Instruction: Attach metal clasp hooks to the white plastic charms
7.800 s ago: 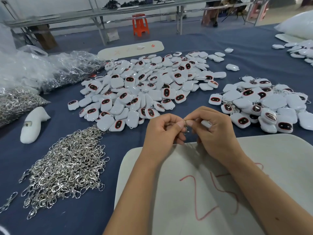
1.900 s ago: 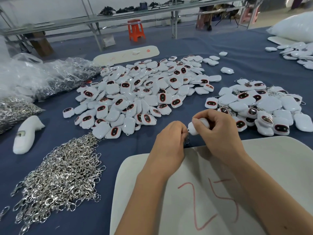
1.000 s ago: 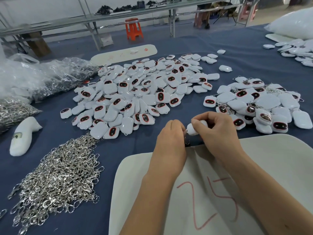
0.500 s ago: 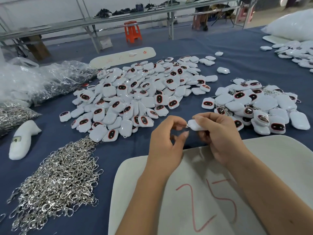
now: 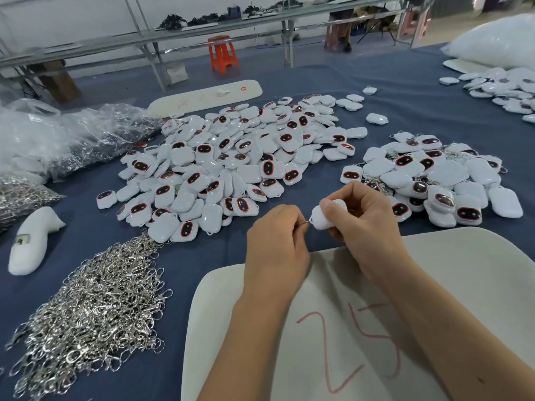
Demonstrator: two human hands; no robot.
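My right hand (image 5: 364, 227) grips a white plastic charm (image 5: 325, 217) just above the near edge of the blue table. My left hand (image 5: 275, 250) pinches a small metal clasp hook (image 5: 307, 223) at the charm's left tip; most of the hook is hidden by my fingers. A big pile of loose white charms (image 5: 231, 160) with dark red-rimmed faces lies in the middle. A smaller pile of charms with hooks on them (image 5: 434, 178) lies to the right. A heap of silver clasp hooks (image 5: 92, 311) lies at the near left.
A white board (image 5: 434, 285) marked "25" in red lies under my forearms. A white foam piece (image 5: 29, 241) sits at the left, with clear plastic bags (image 5: 58, 137) behind it. Another long white board (image 5: 202, 96) lies at the back. More charms (image 5: 503, 88) lie far right.
My hands have stayed together at the charm. The left fingers have closed in from a raised pinch onto the hook at the charm's tip, and the charm has tilted slightly.
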